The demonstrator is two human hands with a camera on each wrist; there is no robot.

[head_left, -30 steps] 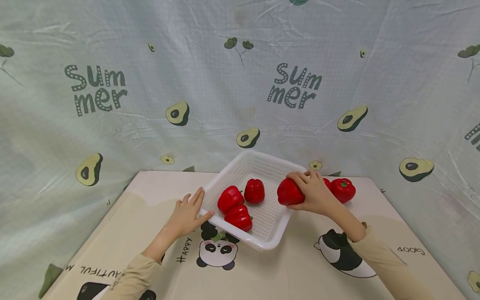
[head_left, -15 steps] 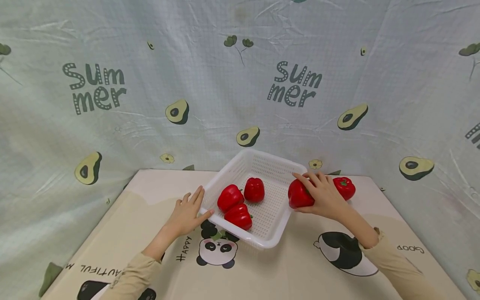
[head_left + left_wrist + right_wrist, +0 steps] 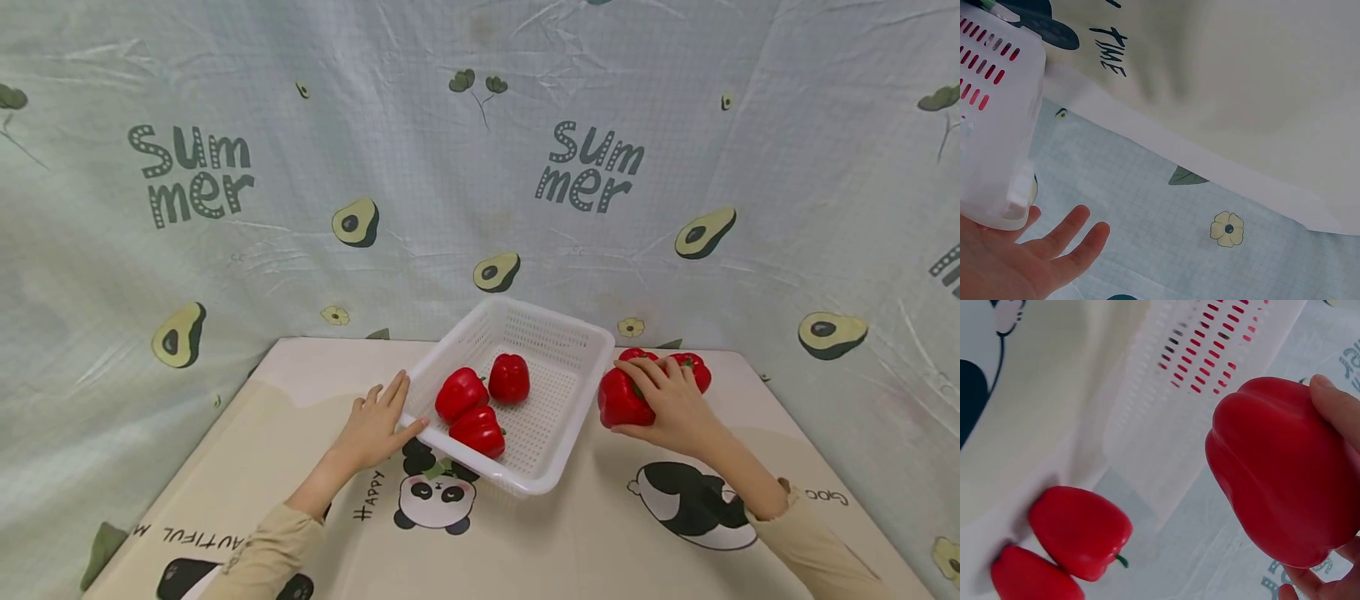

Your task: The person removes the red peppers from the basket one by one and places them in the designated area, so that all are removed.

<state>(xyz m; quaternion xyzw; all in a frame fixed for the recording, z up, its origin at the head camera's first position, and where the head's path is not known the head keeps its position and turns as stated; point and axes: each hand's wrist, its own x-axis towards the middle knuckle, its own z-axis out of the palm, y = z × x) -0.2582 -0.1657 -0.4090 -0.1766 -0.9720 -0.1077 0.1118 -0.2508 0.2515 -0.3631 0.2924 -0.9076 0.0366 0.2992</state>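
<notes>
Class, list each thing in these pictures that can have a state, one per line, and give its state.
White basket: upright on the mat, three red peppers inside.
Left hand: fingers straight, resting against the basket's left rim.
Right hand: gripping a pepper.
Held pepper: outside the basket, right of it.
Two peppers behind the right hand: lying on the mat, untouched.

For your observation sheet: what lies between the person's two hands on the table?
In the head view, the white basket with three red peppers lies between the left hand, touching its rim, and the right hand, gripping a pepper.
</notes>
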